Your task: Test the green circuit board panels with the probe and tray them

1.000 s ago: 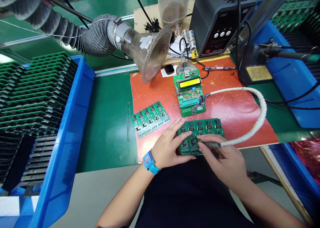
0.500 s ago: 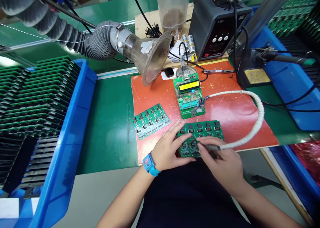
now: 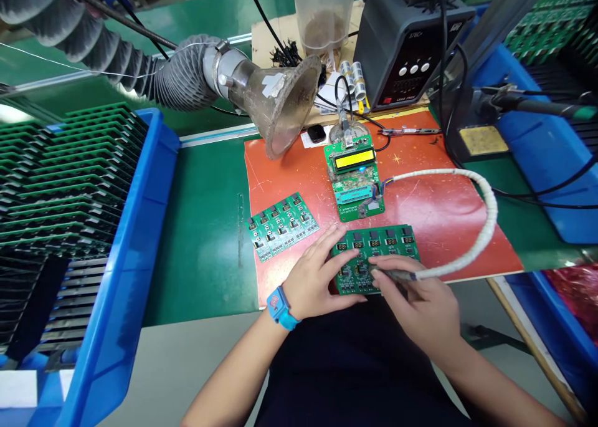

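My left hand (image 3: 314,270), with a blue watch (image 3: 279,303) on its wrist, holds the left side of a green circuit board panel (image 3: 391,250). Its index finger lies across the panel's face and its thumb runs along the near edge. Pinched in my right hand (image 3: 423,305) is a dark probe (image 3: 397,275), its tip down near the middle of the panel and hidden by the fingers. A white wrapped cable (image 3: 488,221) loops from the probe to a programmer board (image 3: 355,179) with a lit yellow display. Left of my hands lies another circuit board panel (image 3: 283,226).
Blue bins (image 3: 135,227) (image 3: 544,159) flank the bench, the left one packed with upright boards. A fume extractor funnel (image 3: 292,109) overhangs the orange mat (image 3: 420,159). Behind stand a soldering station (image 3: 406,59) and a clear plastic container (image 3: 324,15). Tweezers (image 3: 411,131) lie on the mat.
My right hand and the probe shift very slightly right in view. My left hand stays in place on the panel.
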The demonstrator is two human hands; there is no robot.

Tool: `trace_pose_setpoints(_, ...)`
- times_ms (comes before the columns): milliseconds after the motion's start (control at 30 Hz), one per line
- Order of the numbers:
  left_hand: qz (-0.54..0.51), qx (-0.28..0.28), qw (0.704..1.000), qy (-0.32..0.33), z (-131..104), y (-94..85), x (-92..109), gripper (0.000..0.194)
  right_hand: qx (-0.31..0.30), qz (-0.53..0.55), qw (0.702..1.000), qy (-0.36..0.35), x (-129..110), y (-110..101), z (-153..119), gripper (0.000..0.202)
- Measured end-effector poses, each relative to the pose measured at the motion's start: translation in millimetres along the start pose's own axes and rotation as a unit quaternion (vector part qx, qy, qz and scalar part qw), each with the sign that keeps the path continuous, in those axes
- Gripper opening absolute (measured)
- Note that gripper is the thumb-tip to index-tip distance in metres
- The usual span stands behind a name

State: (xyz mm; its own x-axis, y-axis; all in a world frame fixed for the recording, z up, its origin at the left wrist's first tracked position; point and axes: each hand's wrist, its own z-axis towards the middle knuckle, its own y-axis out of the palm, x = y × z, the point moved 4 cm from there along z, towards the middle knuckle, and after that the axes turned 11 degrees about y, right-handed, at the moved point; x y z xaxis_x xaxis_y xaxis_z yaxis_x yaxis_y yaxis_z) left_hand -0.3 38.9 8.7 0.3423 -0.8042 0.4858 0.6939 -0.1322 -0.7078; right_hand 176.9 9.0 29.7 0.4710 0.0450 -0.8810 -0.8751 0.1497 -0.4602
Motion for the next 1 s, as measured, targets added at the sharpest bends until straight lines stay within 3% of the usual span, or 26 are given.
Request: trace_pose_setpoints(1000, -0.014, 0.002, 1.0, -0.003, 0.5, -0.1, -0.2, 0.075, -0.013, 0.01, 1.0, 0.016, 1.9, 0.1, 0.6, 0.007)
